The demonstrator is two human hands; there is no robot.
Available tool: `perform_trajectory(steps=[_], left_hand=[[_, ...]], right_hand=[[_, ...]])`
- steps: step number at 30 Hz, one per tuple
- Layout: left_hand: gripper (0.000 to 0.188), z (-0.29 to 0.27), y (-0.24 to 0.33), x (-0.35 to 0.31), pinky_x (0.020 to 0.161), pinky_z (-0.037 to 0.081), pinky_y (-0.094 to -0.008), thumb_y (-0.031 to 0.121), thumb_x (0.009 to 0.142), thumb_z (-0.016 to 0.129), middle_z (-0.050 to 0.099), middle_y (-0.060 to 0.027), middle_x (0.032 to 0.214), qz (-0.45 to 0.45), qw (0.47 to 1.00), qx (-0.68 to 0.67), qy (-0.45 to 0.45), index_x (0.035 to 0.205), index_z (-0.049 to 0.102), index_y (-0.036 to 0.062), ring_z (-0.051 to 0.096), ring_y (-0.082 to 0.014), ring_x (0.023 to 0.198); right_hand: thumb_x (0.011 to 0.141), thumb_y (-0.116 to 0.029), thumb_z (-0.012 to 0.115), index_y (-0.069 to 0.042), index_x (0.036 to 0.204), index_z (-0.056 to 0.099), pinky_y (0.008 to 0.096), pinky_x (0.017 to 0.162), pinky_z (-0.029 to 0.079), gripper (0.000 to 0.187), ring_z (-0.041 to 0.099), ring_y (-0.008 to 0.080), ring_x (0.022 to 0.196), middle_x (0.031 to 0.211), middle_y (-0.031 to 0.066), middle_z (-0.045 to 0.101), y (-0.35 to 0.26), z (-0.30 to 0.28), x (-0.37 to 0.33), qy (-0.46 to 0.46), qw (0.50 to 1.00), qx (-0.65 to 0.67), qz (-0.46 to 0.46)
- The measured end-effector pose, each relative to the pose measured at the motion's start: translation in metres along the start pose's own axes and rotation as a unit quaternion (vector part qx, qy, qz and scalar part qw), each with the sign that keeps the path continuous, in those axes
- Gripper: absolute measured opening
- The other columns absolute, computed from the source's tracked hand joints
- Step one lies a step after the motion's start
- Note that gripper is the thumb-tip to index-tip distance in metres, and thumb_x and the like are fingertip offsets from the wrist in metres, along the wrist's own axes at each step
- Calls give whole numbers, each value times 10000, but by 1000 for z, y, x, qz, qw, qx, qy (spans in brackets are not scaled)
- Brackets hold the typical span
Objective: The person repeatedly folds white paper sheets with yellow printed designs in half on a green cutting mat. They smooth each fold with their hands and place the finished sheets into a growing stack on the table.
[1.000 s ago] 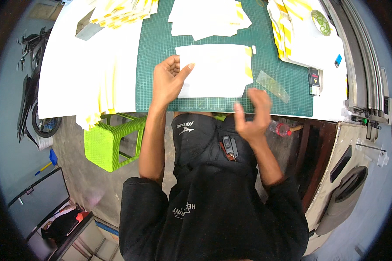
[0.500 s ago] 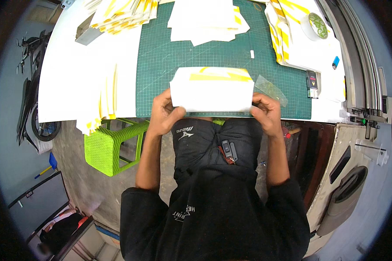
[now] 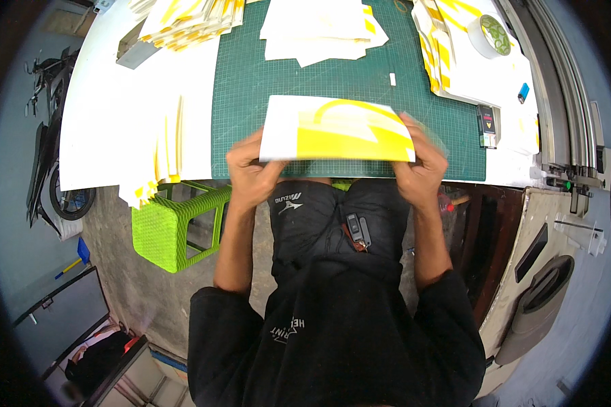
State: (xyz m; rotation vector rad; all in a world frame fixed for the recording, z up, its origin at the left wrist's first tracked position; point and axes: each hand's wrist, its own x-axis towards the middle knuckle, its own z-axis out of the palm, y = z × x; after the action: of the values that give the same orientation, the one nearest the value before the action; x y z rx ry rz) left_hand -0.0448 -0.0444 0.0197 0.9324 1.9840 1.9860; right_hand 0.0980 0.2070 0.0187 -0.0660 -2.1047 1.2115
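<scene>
A piece of white paper [image 3: 343, 129] printed with yellow is stretched between my hands, above the near edge of the green cutting mat [image 3: 244, 81]. Its yellow part faces up, mostly across the middle and right. My left hand [image 3: 252, 169] pinches its left end, thumb at the lower edge. At the other end my right hand [image 3: 419, 163] grips the right edge, its fingers partly blurred by motion. Farther up the mat lies a loose pile of white sheets [image 3: 316, 30], some with yellow marks.
Yellow-and-white paper stacks lie at the far left [image 3: 193, 24], near left [image 3: 170, 146] and far right [image 3: 441, 51]. A tape roll [image 3: 489, 37], a blue lighter [image 3: 523, 92] and a small dark box [image 3: 487, 125] sit at the right. A green stool [image 3: 159, 234] stands below the table.
The paper has turned so that far more of its yellow print shows. Both hands have shifted slightly, the right one farther up along the paper's edge.
</scene>
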Motion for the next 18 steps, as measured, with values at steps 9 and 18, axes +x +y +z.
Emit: perform_trajectory(steps=[9, 18], left_hand=[[208, -22, -23, -3, 1213, 386, -553, 136, 842, 875, 818, -95, 1054, 32, 943, 274, -189, 1046, 847, 103, 720, -301, 1193], [499, 29, -33, -6, 1113, 436, -505, 145, 899, 834, 723, -256, 1206, -103, 961, 215, 137, 1321, 641, -39, 672, -365, 1211]], right_hand=[[848, -210, 885, -70, 1125, 814, 636, 1290, 171, 318, 622, 299, 1360, 1208, 118, 786, 21, -15, -20, -219, 967, -119, 55], [902, -204, 837, -30, 1256, 692, 553, 1182, 322, 421, 687, 216, 932, 851, 17, 699, 40, 30, -18, -12, 981, -141, 135]])
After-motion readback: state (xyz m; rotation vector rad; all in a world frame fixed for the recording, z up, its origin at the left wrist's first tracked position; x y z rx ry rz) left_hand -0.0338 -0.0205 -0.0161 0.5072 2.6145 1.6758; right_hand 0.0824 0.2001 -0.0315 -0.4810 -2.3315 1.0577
